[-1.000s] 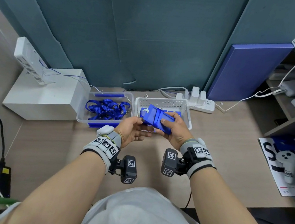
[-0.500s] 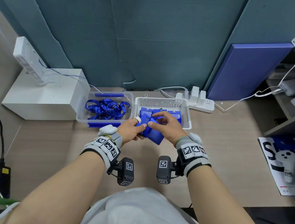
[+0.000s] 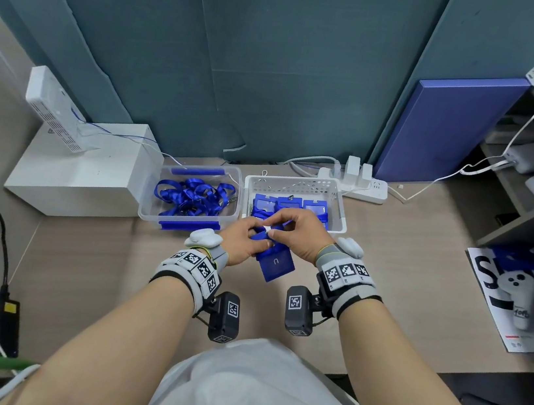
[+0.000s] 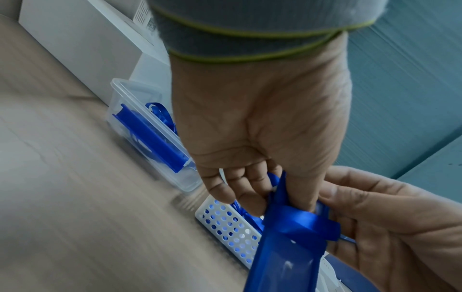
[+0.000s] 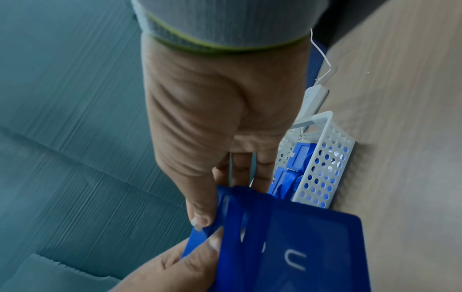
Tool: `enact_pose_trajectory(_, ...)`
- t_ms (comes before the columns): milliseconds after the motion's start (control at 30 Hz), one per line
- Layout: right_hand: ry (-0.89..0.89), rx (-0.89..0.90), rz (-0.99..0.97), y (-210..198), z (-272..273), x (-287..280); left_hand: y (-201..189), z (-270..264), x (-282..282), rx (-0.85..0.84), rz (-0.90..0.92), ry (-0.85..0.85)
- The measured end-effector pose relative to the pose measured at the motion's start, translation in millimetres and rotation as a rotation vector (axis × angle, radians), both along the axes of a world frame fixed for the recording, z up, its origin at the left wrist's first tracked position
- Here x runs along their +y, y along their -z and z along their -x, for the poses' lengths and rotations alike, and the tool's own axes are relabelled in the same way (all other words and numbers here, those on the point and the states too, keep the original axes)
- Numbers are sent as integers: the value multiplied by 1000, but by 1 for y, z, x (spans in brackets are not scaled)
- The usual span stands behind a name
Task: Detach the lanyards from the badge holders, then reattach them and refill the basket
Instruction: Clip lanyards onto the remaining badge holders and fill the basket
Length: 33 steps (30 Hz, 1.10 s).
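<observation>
Lowered blue badge holder, lanyard-wrapped top

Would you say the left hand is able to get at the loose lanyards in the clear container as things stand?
Probably not right away: the left hand grips the badge holder. The open-topped clear container sits beside it, lanyards uncovered.

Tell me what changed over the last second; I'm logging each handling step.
The badge holder came down from basket height toward the person and now hangs upright. The right hand shifted from gripping its side to pinching the lanyard at its top. The left hand kept its grip. The basket and the clear bin stayed put.
</observation>
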State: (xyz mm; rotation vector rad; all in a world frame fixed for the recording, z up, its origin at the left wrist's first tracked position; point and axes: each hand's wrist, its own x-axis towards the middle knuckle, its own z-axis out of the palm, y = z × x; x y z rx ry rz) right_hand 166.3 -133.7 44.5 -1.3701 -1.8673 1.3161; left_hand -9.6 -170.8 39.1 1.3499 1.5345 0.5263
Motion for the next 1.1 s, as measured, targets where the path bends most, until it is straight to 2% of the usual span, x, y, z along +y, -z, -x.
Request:
enact_pose_trajectory(133, -16, -75, -25, 1, 0, -1, 0, -1, 1, 21, -19, -20)
enact_pose_trajectory(600, -67, -58, -9, 5, -5, -1, -5, -5, -2, -2, -37, 3)
enact_pose_trajectory(800, -33, -36, -12, 3, -6, -1, -4, -4, -2, 21, -35, 6)
enact_pose_trajectory(1100, -73, -64, -39, 2, -5, -1, -5, -5, -2, 60, -44, 19)
